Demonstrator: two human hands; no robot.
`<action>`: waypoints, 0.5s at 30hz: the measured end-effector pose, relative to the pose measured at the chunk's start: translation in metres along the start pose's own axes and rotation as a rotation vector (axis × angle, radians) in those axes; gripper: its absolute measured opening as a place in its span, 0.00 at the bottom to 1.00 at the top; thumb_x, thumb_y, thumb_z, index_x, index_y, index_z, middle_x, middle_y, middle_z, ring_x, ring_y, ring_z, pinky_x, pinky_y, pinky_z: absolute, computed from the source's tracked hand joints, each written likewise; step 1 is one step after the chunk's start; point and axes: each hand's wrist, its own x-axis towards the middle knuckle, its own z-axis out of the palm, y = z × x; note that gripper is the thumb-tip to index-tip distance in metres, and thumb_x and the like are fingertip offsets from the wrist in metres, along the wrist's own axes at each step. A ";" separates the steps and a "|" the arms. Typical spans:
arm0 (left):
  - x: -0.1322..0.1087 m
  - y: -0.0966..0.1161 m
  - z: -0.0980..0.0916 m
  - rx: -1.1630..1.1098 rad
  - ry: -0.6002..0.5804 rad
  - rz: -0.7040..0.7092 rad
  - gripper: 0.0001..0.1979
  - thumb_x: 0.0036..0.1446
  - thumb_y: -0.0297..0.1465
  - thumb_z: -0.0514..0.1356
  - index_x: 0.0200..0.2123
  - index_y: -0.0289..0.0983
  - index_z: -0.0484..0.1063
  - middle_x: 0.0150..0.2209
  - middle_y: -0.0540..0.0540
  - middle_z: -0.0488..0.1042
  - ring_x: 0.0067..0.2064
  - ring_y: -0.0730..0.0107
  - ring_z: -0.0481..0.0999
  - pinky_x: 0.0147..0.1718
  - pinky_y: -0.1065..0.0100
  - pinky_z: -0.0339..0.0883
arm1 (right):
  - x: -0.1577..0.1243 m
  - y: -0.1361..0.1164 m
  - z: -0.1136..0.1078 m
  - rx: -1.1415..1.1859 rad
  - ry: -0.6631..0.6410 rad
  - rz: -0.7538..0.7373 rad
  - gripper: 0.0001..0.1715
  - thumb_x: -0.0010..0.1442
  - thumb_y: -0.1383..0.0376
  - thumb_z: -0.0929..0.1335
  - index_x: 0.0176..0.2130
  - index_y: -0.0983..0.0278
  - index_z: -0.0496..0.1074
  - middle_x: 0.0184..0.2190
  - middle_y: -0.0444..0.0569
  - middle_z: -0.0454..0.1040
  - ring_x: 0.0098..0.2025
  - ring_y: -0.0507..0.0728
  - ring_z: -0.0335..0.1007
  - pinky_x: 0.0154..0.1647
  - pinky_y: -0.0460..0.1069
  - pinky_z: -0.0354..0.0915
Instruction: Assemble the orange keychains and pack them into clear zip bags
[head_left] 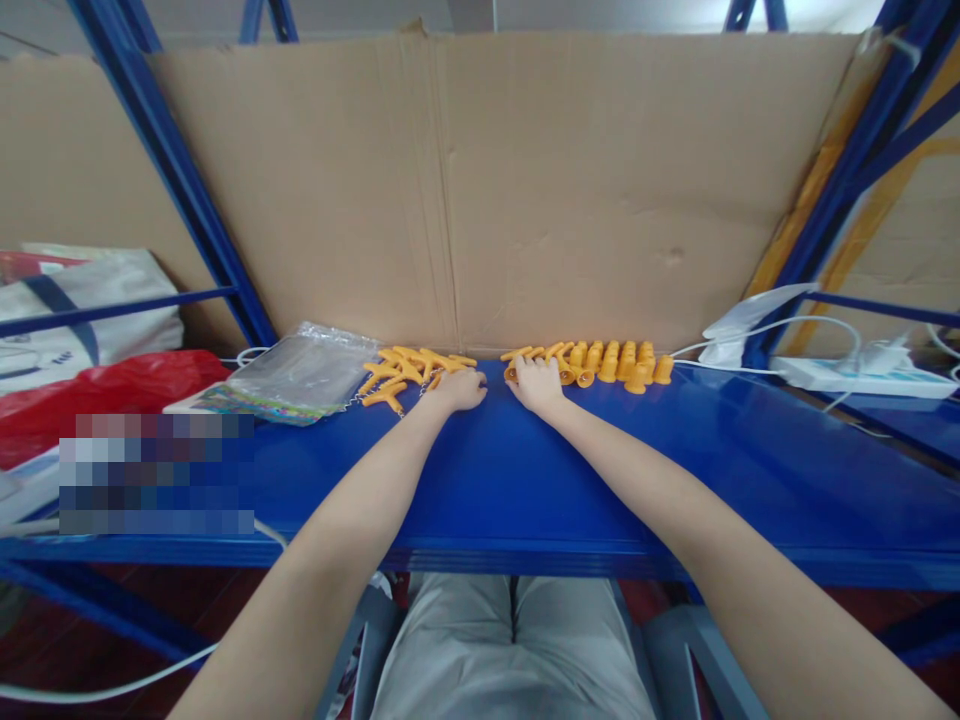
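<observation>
Both my arms reach across a blue shelf (495,480) to its back edge. My left hand (459,388) rests at the right end of a heap of orange T-shaped plastic pieces (405,372), its fingers curled over one of them. My right hand (534,382) lies at the left end of a row of orange cup-shaped pieces (619,362) standing upright, fingers bent down onto a few loose orange parts. What sits inside either hand is hidden by the fingers.
A clear plastic bag (300,372) lies left of the orange heap. Red and white bags (105,390) sit at far left. A white power strip (847,375) with cables is at right. Brown cardboard (525,190) backs the shelf between blue uprights.
</observation>
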 end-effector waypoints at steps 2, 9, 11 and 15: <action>0.000 0.001 0.000 0.019 0.005 0.006 0.21 0.63 0.35 0.49 0.54 0.42 0.74 0.58 0.41 0.73 0.60 0.52 0.70 0.56 0.51 0.65 | 0.000 0.001 0.001 -0.003 0.011 -0.004 0.23 0.66 0.61 0.63 0.57 0.70 0.66 0.52 0.66 0.74 0.54 0.69 0.69 0.55 0.61 0.55; 0.000 0.003 0.000 0.050 0.017 0.004 0.20 0.63 0.34 0.49 0.54 0.41 0.74 0.57 0.41 0.74 0.59 0.54 0.71 0.55 0.55 0.66 | 0.000 0.003 0.001 -0.036 0.053 -0.151 0.21 0.66 0.66 0.63 0.57 0.69 0.65 0.53 0.64 0.72 0.55 0.67 0.66 0.55 0.61 0.55; 0.000 0.003 0.000 0.060 0.008 0.005 0.20 0.63 0.35 0.49 0.53 0.41 0.74 0.56 0.41 0.74 0.59 0.56 0.71 0.55 0.57 0.66 | 0.001 0.003 0.001 -0.040 0.057 -0.208 0.19 0.67 0.68 0.61 0.56 0.70 0.66 0.53 0.63 0.72 0.55 0.66 0.66 0.55 0.59 0.55; -0.001 0.003 -0.001 0.077 -0.004 0.013 0.20 0.64 0.34 0.48 0.54 0.40 0.73 0.57 0.40 0.74 0.59 0.57 0.71 0.54 0.58 0.66 | 0.001 0.005 0.002 -0.035 0.028 -0.272 0.19 0.68 0.69 0.59 0.54 0.71 0.69 0.53 0.63 0.72 0.56 0.65 0.64 0.57 0.59 0.53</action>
